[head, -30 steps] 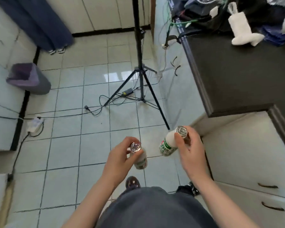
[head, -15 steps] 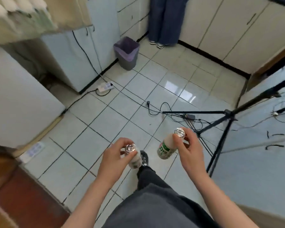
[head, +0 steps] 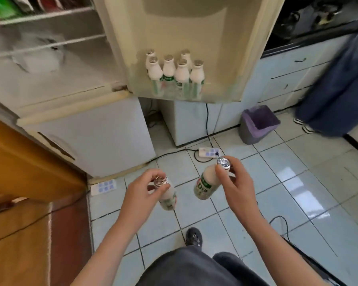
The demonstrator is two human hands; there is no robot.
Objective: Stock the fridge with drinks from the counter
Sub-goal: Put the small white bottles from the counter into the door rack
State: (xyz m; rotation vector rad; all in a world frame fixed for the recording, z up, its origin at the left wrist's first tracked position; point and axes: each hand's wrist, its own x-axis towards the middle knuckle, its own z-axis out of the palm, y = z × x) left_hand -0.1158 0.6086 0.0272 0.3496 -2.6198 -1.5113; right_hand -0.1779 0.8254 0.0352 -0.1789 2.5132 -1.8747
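Pinching necks — left hand [head: 141, 188] holds left bottle [head: 169, 200], right hand [head: 236, 182] holds right bottle [head: 204, 185] (both foil-capped).

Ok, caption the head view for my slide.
Left hand grips the left bottle, right hand the right bottle, before the open fridge door with six bottles shelved.

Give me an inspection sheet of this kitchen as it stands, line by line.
Surface: glossy tiled floor; dark counter at top right, blurred.
Job's things: six bottles upright in the open fridge door.
Clutter: purple-lined bin by the cabinets.
Grippers: left hand grips the left bottle near its cap; right hand grips the right bottle likewise.
Cables: power strip on the floor, black cable running down to it.
Surroundings: a person's jeans at right; wooden door at left.
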